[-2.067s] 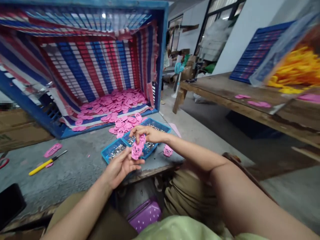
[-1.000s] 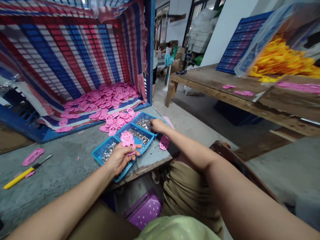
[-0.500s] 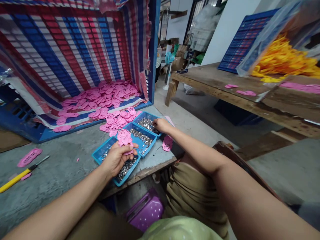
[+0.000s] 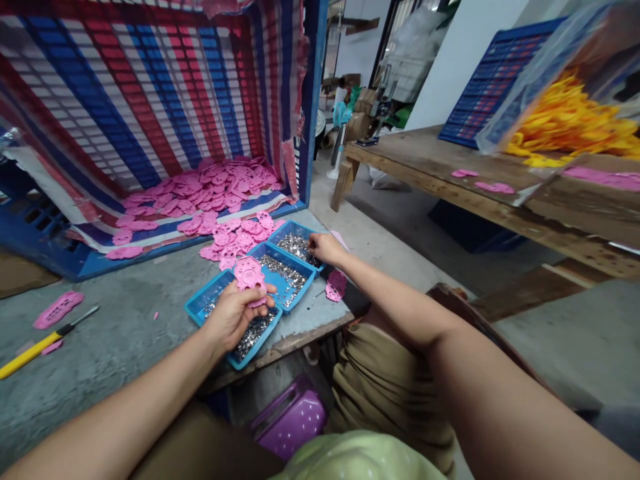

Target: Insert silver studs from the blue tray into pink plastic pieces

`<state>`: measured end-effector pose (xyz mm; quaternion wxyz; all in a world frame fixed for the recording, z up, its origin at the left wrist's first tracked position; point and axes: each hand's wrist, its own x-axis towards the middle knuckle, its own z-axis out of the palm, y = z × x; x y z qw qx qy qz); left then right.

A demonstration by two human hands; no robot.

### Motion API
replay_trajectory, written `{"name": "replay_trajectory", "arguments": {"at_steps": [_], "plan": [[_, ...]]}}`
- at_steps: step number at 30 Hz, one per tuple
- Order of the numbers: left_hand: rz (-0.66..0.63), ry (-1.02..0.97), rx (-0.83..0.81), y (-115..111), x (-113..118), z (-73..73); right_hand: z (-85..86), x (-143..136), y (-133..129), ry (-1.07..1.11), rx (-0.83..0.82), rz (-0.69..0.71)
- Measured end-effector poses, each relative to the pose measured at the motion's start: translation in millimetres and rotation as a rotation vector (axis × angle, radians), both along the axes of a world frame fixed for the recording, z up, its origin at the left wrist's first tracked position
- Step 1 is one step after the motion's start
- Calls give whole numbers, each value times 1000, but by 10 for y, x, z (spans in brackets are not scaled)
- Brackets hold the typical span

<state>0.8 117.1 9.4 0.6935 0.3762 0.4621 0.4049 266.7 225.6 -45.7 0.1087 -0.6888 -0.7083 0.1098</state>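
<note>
My left hand (image 4: 235, 317) is closed on a flat pink plastic piece with holes (image 4: 249, 275), held above the near blue tray (image 4: 200, 299) of small shiny metal parts. At the far blue tray (image 4: 287, 230), my right hand (image 4: 324, 248) has its fingertips bent down among similar small metal parts; whether one is pinched there is too small to make out. Between them sits the middle blue tray (image 4: 283, 298), its metal bits heaped toward the back. A loose pink piece (image 4: 335, 285) lies on the table right of the trays.
Behind the trays, a blue crate (image 4: 313, 100) on its side, lined with striped cloth, spills a pile of pink pieces (image 4: 215, 187). A yellow-handled tool (image 4: 37, 352) lies at left. Across the aisle, a wooden table (image 4: 425, 157) bears yellow pieces (image 4: 570, 127).
The view has shifted very slightly. Both hands stay in nearly the same places, the left still holding the pink piece and the right still at the far tray.
</note>
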Motion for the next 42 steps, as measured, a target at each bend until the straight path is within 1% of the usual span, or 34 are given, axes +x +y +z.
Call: {"name": "replay_trajectory", "arguments": {"at_steps": [6,16,19,22,24,26,27,29,31,32,35,42], "plan": [[-8,0,-9,-10,-2,-8,8,11,0,61,5,3],[-9,25,-24,-20,1,-27,-66,73,46,228,76,-70],[-9,37,-33,-23,6,-30,-28,75,40,314,117,-94],[-5,38,-39,-18,6,-47,60,-29,-50,430,168,-73],[-4,31,-48,-10,4,-65,120,-174,-184,508,188,-19],[-5,20,-55,-2,5,-80,166,-352,-366,587,189,72],[-3,12,-56,-1,8,-86,182,-440,-464,634,187,136],[10,-6,-51,-5,17,-93,204,-585,-644,741,198,332],[20,-24,-43,-18,31,-100,214,-673,-772,731,216,480],[19,-28,-41,-27,37,-104,214,-696,-811,693,220,521],[-2,-15,-53,-51,52,-127,193,-719,-852,592,217,563],[17,21,-70,-55,61,-177,148,-756,-883,484,241,651]]}}
